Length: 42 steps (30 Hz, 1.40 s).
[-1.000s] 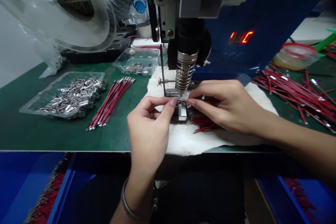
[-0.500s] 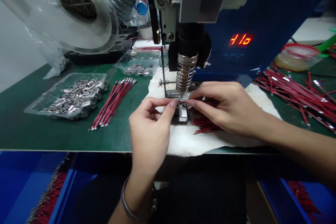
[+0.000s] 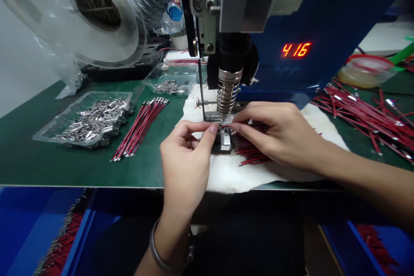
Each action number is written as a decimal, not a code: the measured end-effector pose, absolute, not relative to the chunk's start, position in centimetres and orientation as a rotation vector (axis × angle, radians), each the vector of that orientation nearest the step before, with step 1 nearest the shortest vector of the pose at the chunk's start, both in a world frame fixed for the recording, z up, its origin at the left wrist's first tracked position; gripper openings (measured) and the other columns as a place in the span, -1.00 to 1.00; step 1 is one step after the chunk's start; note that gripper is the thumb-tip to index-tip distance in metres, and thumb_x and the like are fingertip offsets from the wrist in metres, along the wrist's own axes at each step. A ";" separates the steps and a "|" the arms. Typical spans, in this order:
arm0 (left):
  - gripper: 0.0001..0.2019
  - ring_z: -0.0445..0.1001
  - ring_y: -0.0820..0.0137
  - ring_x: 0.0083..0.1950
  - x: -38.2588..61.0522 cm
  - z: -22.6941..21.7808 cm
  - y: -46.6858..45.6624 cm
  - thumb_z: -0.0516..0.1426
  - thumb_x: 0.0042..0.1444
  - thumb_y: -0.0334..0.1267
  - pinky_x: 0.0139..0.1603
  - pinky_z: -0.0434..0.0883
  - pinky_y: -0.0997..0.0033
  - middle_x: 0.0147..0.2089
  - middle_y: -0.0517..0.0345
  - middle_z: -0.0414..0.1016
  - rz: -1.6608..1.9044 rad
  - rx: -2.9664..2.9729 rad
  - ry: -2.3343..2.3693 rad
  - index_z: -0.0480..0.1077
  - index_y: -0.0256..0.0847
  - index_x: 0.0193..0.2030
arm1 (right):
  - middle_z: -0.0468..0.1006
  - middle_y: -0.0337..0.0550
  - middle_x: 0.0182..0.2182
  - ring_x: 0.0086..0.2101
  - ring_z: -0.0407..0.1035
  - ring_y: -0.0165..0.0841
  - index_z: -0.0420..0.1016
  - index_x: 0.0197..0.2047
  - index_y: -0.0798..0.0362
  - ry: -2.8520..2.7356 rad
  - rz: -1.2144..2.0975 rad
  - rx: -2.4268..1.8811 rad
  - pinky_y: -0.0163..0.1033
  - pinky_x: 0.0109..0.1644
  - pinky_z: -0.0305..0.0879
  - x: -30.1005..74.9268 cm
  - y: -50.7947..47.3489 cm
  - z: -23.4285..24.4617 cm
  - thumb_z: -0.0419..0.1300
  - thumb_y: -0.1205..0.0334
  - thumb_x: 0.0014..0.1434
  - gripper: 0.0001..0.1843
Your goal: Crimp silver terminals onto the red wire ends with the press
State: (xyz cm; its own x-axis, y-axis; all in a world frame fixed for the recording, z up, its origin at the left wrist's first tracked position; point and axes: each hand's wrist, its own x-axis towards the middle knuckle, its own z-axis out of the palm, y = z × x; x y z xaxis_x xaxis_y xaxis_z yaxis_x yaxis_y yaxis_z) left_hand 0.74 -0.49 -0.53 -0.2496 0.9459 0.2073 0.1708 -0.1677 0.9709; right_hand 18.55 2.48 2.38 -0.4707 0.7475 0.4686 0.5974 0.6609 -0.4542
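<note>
My left hand (image 3: 186,161) is closed in a pinch at the small metal fixture (image 3: 225,141) under the soldering iron of the machine. Whatever lies between its thumb and forefinger is too small and covered to make out. From the other side my right hand (image 3: 280,133) pinches a thin red wire (image 3: 225,126) between thumb and forefinger, its end at the fixture. Directly above the fingertips stands the iron's tip inside a coiled metal spring (image 3: 229,92). Beneath my right hand several red and black wires (image 3: 252,154) lie on a white cloth (image 3: 231,181).
On the left are a clear tray of small metal parts (image 3: 100,116) and a bundle of red and black wires (image 3: 140,129). A second tray (image 3: 171,86) stands behind. More wires (image 3: 365,114) pile up at right. The blue machine's display (image 3: 296,50) reads 416. Blue bins (image 3: 87,224) sit below the table edge.
The display now reads 416; its earlier digits were partly lit. The view has shifted slightly. Both hands keep the same pinch at the fixture.
</note>
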 end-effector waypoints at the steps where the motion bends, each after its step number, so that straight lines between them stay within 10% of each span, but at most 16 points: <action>1: -0.81 0.41 0.49 -0.40 0.7 -0.5 -0.5 0.30 0.07 -0.11 -0.41 0.33 0.56 -0.37 0.16 0.54 1.480 1.328 1.426 0.53 -0.18 -0.30 | 0.58 -0.16 -0.35 -0.36 0.42 -0.37 0.57 -0.26 0.12 -2.223 0.297 -1.037 -0.27 -0.26 0.23 18.5 2.5 2.4 0.16 0.24 0.28 -0.82; 42: -0.81 0.45 0.46 -0.37 0.9 -0.3 -0.4 0.29 0.07 -0.14 -0.40 0.35 0.54 -0.33 0.12 0.57 1.485 1.314 1.400 0.50 -0.22 -0.33 | 0.60 -0.18 -0.37 -0.40 0.41 -0.37 0.57 -0.28 0.07 -2.205 0.310 -1.105 -0.25 -0.28 0.22 18.3 2.3 2.3 0.15 0.25 0.27 -0.82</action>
